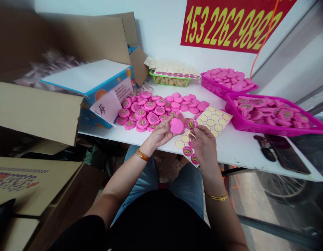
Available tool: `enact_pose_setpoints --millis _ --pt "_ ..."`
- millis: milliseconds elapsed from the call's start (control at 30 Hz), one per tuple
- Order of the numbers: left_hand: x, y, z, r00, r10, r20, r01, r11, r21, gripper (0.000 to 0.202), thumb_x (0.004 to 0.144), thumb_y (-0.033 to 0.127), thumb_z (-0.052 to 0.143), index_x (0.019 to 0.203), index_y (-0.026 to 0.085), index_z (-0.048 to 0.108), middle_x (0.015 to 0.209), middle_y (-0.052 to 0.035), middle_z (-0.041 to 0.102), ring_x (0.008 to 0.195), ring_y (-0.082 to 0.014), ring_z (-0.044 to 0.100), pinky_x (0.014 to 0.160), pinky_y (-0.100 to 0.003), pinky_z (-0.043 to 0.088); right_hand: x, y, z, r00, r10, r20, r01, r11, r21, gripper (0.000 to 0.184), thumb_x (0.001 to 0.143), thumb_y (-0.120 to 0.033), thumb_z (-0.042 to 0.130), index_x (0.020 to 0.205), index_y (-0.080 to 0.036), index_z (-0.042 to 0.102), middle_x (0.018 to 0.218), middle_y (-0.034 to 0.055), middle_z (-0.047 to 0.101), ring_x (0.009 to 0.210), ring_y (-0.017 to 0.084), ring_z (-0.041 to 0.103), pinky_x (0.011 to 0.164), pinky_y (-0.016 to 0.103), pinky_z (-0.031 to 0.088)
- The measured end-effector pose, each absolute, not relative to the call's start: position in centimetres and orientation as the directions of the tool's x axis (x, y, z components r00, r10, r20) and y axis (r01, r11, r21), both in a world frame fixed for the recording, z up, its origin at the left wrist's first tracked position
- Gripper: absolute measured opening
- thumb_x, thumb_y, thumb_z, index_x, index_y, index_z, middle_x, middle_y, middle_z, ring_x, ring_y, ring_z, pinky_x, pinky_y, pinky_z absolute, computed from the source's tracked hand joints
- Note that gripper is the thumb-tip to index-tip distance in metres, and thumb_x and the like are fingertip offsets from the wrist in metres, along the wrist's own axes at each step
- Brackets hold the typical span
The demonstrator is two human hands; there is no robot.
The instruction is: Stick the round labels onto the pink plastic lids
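My left hand [160, 135] is closed around a round pink plastic case [177, 126], its plain face turned up. Between the fingertips of my right hand [204, 141] is a round sticker [191, 124] with a dark and yellow print, held just right of the case and apart from it. Below my right hand lies a sticker sheet [180, 144] with several printed stickers and bare cream circles. Another sheet [210, 122], showing cream circles, lies behind it. To the left is a pile of pink cases with stickers [142, 123]; plain pink cases [186, 101] lie behind.
Two magenta baskets [287, 131] of pink cases stand at the right. A phone [289, 155] and keys [266, 148] lie near the front edge. A green basket [169, 81] bears sticker sheets. Cardboard boxes [33, 104] and a blue box [109, 87] crowd the left.
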State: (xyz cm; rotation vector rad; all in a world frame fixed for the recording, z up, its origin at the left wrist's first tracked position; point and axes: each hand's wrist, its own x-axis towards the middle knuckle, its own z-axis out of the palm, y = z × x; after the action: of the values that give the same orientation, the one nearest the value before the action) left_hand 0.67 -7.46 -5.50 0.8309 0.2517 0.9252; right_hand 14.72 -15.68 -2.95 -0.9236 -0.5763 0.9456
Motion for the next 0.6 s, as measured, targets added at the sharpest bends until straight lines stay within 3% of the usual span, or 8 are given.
enact_pose_setpoints --millis 200,367,467,600 --pt "0.7 -7.6 -5.4 0.586 0.804 0.104 -0.603 0.347 0.718 0.050 0.075 0.036 0.073 0.120 0.022 0.057 0.123 -0.0093 0.062 0.125 -0.0263 0.052 0.104 -0.044 0.044 13.6 -16.2 -2.2 0.492 0.835 0.245 -0.211 0.387 -0.898 0.032 0.067 -0.028 0.074 0.096 -0.027 0.060 0.103 -0.0001 0.062 0.089 0.014 0.060 0.081 0.031 0.050" --pt "0.6 -7.4 -5.7 0.601 0.777 0.190 -0.630 0.313 0.711 0.065 0.064 0.041 0.081 0.122 0.022 0.058 0.127 -0.0102 0.060 0.124 -0.0287 0.052 0.104 -0.045 0.043 13.4 -16.1 -2.2 0.493 0.790 0.364 -0.086 0.461 -0.883 0.053 0.068 -0.026 0.075 0.115 -0.032 0.051 0.121 0.0018 0.057 0.097 0.016 0.061 0.087 0.033 0.051" --pt "0.6 -7.5 -5.9 0.624 0.744 0.239 -0.649 0.324 0.688 0.072 0.060 0.041 0.084 0.124 0.020 0.058 0.127 -0.0110 0.061 0.126 -0.0287 0.052 0.106 -0.042 0.042 13.3 -15.5 -2.7 0.447 0.800 0.400 -0.058 0.472 -0.879 0.068 0.065 -0.025 0.077 0.122 -0.034 0.043 0.122 0.0030 0.056 0.098 0.017 0.063 0.088 0.035 0.052" --pt "0.6 -7.5 -6.3 0.664 0.711 0.232 -0.632 0.367 0.683 0.070 0.063 0.038 0.083 0.124 0.017 0.058 0.126 -0.0130 0.061 0.127 -0.0286 0.051 0.107 -0.040 0.041 13.2 -14.8 -3.0 0.411 0.816 0.407 -0.029 0.458 -0.888 0.070 0.065 -0.024 0.077 0.123 -0.033 0.038 0.115 0.0034 0.061 0.093 0.017 0.065 0.083 0.035 0.053"
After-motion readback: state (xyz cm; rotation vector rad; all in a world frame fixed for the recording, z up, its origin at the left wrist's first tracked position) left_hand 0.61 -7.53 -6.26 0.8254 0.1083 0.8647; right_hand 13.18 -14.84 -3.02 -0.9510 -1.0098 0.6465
